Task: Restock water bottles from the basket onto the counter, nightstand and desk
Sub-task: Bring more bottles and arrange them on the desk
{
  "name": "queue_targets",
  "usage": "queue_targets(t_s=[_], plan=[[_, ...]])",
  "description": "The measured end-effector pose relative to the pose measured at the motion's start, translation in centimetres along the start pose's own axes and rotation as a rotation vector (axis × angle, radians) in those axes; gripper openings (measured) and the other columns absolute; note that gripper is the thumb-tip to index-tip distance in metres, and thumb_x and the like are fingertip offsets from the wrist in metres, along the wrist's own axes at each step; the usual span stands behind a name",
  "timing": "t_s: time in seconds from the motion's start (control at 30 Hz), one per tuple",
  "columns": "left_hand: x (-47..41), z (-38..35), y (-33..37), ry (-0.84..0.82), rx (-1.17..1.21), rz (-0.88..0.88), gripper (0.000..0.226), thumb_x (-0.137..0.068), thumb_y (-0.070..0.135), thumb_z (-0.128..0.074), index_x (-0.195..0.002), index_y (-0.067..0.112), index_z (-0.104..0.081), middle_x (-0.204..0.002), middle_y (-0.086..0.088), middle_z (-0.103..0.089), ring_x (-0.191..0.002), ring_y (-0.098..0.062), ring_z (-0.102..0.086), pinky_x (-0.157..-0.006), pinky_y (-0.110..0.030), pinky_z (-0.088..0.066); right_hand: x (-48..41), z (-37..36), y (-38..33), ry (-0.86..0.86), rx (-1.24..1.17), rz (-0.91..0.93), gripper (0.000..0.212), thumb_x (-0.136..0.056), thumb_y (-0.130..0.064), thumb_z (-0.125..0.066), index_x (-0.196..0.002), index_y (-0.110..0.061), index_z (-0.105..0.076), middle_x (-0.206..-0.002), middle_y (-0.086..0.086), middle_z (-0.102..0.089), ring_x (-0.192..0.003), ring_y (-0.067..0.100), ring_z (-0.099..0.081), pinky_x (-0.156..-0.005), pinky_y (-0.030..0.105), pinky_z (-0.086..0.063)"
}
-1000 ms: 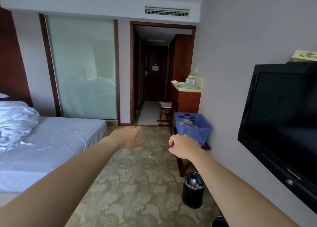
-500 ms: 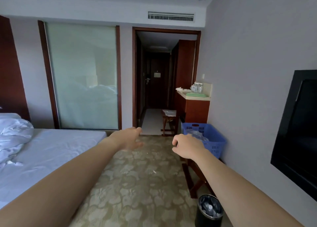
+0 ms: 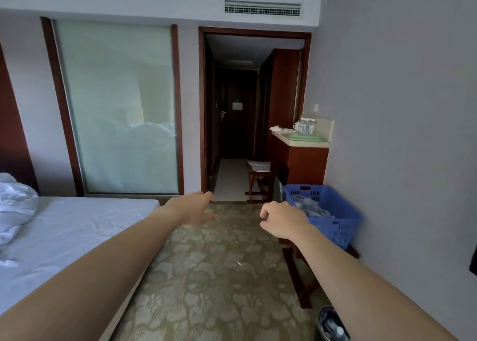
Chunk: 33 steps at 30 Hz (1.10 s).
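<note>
Head camera, hotel room: we reach both bare arms forward over the patterned carpet (image 3: 219, 276). Our left hand (image 3: 192, 209) hangs in the air with fingers loosely spread and holds nothing. Our right hand (image 3: 282, 222) has its fingers loosely curled, thumb apart from them, and is also empty. Just right of the right hand and a little farther off, the blue basket (image 3: 343, 211) sits on a dark wooden stand (image 3: 296, 271) against the right wall. Clear water bottles (image 3: 309, 207) lie heaped inside it; we cannot tell how many. Beyond the basket stands the counter (image 3: 300, 140), with cups (image 3: 305, 126) on a green tray at its far end. A bed (image 3: 64, 232) with rumpled white sheets fills the left side. A black waste bin (image 3: 333, 324) stands on the floor at near right. Far ahead, a doorway opens onto a dark hall ending at a door (image 3: 235, 113), with a frosted glass panel (image 3: 116, 108) to its left.
</note>
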<state>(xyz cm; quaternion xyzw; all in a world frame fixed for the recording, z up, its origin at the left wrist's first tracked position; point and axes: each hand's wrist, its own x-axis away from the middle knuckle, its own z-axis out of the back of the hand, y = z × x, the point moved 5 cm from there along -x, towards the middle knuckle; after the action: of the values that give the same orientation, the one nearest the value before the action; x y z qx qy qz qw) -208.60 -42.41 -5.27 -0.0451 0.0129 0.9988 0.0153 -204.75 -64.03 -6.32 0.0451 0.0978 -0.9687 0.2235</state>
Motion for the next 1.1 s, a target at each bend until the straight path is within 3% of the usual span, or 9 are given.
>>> queue_targets(t_s=[0.7, 1.1], plan=[[-29.9, -1.4, -4.1, 0.053, 0.024, -0.005, 0.061, -0.095, 0.049, -0.050, -0.146, 0.024, -0.030, -0.140, -0.002, -0.046, -0.121, -0.023, -0.053, -0.097, -0.040, -0.046, -28.2, 0.3, 11.0, 0.021, 0.032, -0.005, 0.027, -0.094, -0.031, -0.053, -0.121, -0.027, -0.056, -0.112, -0.001, -0.063, -0.109, 0.024, -0.057, -0.082, 0.037, -0.049], [-43.3, -6.4, -6.8, -0.012, 0.063, 0.005, 0.061, -0.094, 0.051, -0.051, -0.145, 0.024, -0.031, -0.137, -0.003, -0.048, -0.118, -0.023, -0.055, -0.096, -0.038, -0.046, -41.1, -4.2, 15.9, -0.048, 0.053, -0.019, 0.031, -0.095, -0.033, -0.053, -0.125, -0.028, -0.055, -0.114, -0.003, -0.063, -0.106, 0.022, -0.059, -0.080, 0.037, -0.051]])
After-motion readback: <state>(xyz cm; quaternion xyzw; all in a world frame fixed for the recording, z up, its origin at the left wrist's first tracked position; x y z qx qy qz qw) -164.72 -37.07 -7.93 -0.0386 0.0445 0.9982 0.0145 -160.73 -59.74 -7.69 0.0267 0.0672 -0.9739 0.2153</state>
